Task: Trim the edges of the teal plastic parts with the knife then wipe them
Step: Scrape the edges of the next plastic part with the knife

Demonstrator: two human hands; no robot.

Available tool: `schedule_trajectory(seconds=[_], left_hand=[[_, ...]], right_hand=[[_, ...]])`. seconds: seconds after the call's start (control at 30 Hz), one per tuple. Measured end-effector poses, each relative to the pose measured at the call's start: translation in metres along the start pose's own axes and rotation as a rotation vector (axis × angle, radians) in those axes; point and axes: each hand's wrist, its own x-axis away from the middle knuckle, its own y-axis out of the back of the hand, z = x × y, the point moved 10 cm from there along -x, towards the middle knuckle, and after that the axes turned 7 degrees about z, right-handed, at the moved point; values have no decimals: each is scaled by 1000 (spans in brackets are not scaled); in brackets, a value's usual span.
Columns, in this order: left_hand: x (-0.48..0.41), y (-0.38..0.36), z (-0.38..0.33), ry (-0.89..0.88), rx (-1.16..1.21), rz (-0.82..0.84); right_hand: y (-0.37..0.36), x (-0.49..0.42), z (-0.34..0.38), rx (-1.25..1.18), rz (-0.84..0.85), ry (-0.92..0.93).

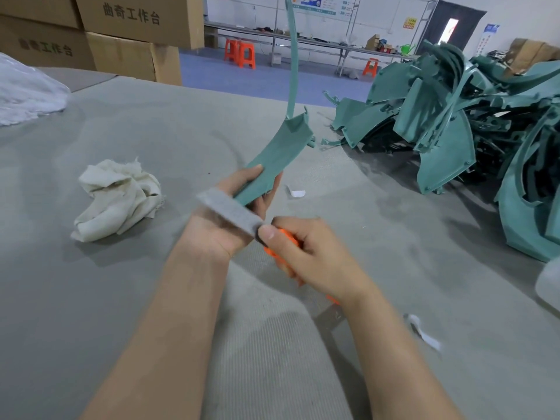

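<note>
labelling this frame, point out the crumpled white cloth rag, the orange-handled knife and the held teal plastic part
crumpled white cloth rag (118,198): head view, middle folds
orange-handled knife (272,254): head view, orange handle
teal plastic part (272,159): head view, flat panel

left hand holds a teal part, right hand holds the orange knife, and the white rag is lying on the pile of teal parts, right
No: the head view shows the white rag on the table left of the hands, apart from the pile of teal parts. The left hand holds the teal part, the right hand the orange knife.
</note>
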Motion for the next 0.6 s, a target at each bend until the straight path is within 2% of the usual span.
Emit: schedule_trajectory(seconds=[0.1, 0.23, 0.4, 0.6], left_hand=[[-1, 2, -7, -72, -18, -47], [-6, 7, -11, -120, -76, -71], [-7, 9, -13, -163, -108, -81], [-4, 11, -25, -372, -345, -168]], right_hand=[[20, 3, -1, -243, -155, -8], [55, 14, -11, -261, -432, -32], [55, 14, -12, -251, -476, -54], [42, 10, -9, -232, -504, -89]])
